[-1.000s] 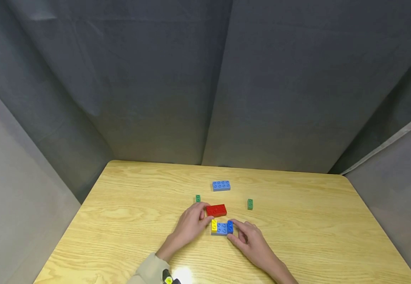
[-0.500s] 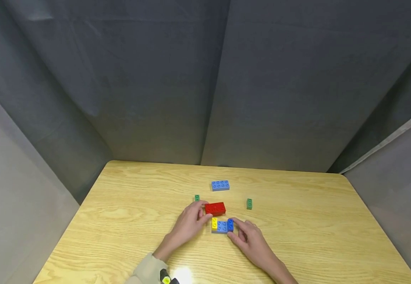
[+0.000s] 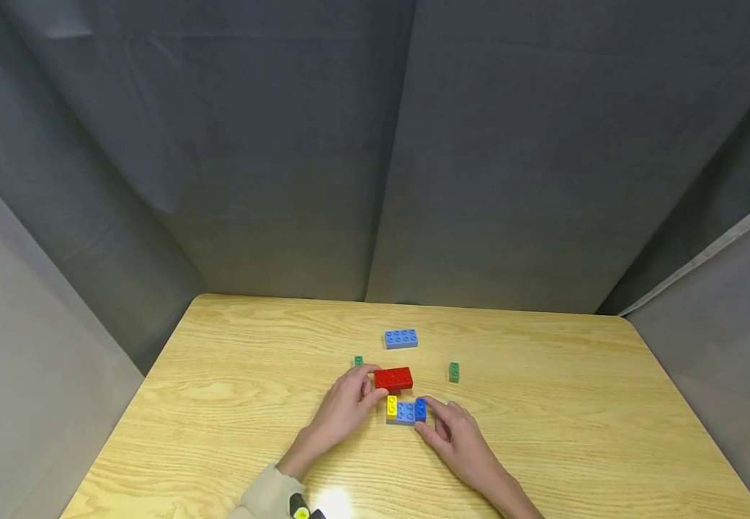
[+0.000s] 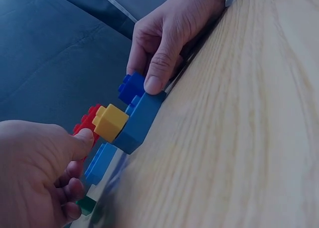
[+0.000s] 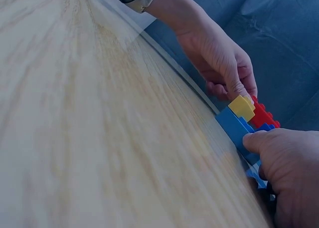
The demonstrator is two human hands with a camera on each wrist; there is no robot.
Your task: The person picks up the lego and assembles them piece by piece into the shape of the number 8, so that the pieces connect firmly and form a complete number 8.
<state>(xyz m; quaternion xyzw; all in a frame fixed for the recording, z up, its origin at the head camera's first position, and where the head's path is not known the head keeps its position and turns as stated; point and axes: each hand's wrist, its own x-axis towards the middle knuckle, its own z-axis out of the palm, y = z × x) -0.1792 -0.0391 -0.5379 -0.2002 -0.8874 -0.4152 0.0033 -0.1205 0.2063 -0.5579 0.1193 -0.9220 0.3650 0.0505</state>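
Note:
My left hand (image 3: 345,400) pinches a red toy building brick (image 3: 393,378) by its left end, between thumb and fingers. The brick is held just beyond a light blue brick (image 3: 405,412), which lies on the table. Fixed on top of that blue brick are a small yellow brick (image 4: 110,122) at its left end and a small dark blue brick (image 3: 421,409) at its right end. My right hand (image 3: 462,440) holds this build at the right end, its thumb (image 4: 154,83) on the near side. In the right wrist view the yellow brick partly covers the red one.
A second light blue brick (image 3: 401,339) lies farther back on the wooden table (image 3: 251,360). One small green brick (image 3: 454,372) sits at the right, and another green brick (image 3: 359,360) just beyond my left fingers. Grey curtains (image 3: 284,180) hang behind the table.
The red brick has risen a little in my left hand, and more of its studs and near side show. The blue build in my right hand has shifted slightly away from me.

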